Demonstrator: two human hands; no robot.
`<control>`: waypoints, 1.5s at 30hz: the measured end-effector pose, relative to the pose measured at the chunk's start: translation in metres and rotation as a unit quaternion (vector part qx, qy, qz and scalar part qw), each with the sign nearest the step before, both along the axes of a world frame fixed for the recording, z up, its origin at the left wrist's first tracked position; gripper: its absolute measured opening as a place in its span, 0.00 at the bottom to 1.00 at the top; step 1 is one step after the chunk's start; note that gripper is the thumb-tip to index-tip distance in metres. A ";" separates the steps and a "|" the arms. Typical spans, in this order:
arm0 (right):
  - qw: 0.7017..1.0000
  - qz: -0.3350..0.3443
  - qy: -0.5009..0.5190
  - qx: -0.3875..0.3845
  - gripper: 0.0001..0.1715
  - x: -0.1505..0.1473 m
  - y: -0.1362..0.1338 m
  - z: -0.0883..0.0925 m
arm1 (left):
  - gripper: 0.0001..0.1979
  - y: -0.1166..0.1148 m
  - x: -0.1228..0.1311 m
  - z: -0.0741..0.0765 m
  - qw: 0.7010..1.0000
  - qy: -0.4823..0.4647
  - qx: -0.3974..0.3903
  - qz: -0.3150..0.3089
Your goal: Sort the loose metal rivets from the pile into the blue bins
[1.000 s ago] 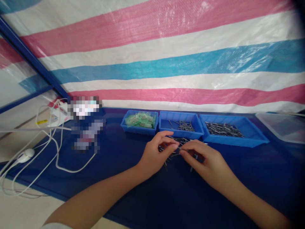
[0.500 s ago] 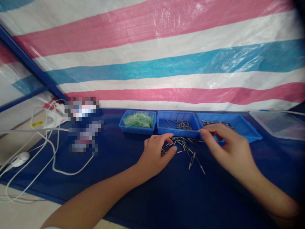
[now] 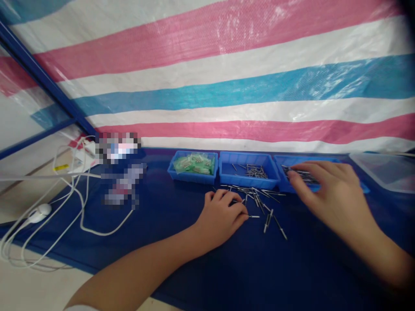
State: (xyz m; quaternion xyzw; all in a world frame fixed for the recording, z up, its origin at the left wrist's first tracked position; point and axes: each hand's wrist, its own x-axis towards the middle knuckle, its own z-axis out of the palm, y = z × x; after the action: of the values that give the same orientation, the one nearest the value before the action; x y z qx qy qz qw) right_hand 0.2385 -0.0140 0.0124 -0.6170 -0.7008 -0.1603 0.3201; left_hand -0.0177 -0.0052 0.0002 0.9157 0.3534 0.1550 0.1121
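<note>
My left hand point(image 3: 222, 216) is low over the table, with thumb and forefinger closed on a blind rivet point(image 3: 253, 216) whose end sticks out to the right. Beside those fingers lies a loose pile of blind rivets point(image 3: 256, 196), and two more rest nearer me. My right hand point(image 3: 333, 190) hangs over the right blue bin point(image 3: 285, 186), which holds more rivets point(image 3: 306, 176). Its thumb and forefinger tips come together at the bin's left side; whether anything is between them is hidden. The middle blue bin point(image 3: 227, 175) contains some rivets at its right side.
A left blue bin point(image 3: 191, 177) contains green-tinted packets point(image 3: 197, 164). At far right sits a clear plastic tray point(image 3: 382, 172). White cables point(image 3: 84, 224) and a white plug-like piece point(image 3: 40, 213) lie at left. Striped sheeting point(image 3: 227, 99) hangs behind the blue table point(image 3: 259, 268).
My left thumb and fingers have closed on a rivet from the pile. My right hand has moved right, from the bins' front edge to over the right bin. The view has shifted slightly.
</note>
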 end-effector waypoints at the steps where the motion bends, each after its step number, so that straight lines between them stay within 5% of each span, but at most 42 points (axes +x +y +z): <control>1: 0.999 0.042 0.013 0.005 0.11 -0.012 -0.005 0.003 | 0.08 -0.001 0.001 0.000 1.000 0.005 0.003 0.002; 8: 0.971 0.216 0.056 -0.092 0.07 -0.069 -0.029 0.002 | 0.10 0.003 -0.001 -0.001 0.999 0.023 0.046 0.007; 13: 0.965 0.229 0.053 -0.115 0.08 -0.069 -0.029 -0.002 | 0.12 0.004 -0.002 0.000 0.997 0.018 0.060 -0.034; 20: 0.962 0.232 0.066 -0.126 0.08 -0.070 -0.027 0.000 | 0.10 0.002 0.003 -0.002 0.995 0.031 0.099 -0.012; 32: 0.941 0.192 0.207 -0.185 0.11 -0.065 -0.025 -0.007 | 0.08 0.005 0.002 0.013 0.981 -0.160 -0.102 0.033; 39: 0.903 0.176 0.325 -0.217 0.14 -0.070 -0.024 -0.016 | 0.07 0.008 0.002 0.010 0.918 -0.303 -0.249 0.057; 45: 0.863 0.199 0.383 -0.261 0.17 -0.074 -0.023 -0.015 | 0.09 0.008 0.003 0.005 0.872 -0.391 -0.283 0.082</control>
State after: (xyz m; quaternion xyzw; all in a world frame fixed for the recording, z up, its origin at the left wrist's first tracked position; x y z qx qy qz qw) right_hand 0.1645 -0.0368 -0.0030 -0.5382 -0.6469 0.3449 0.4159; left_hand -0.0147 0.0027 0.0047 0.6773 0.3833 0.4021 0.4824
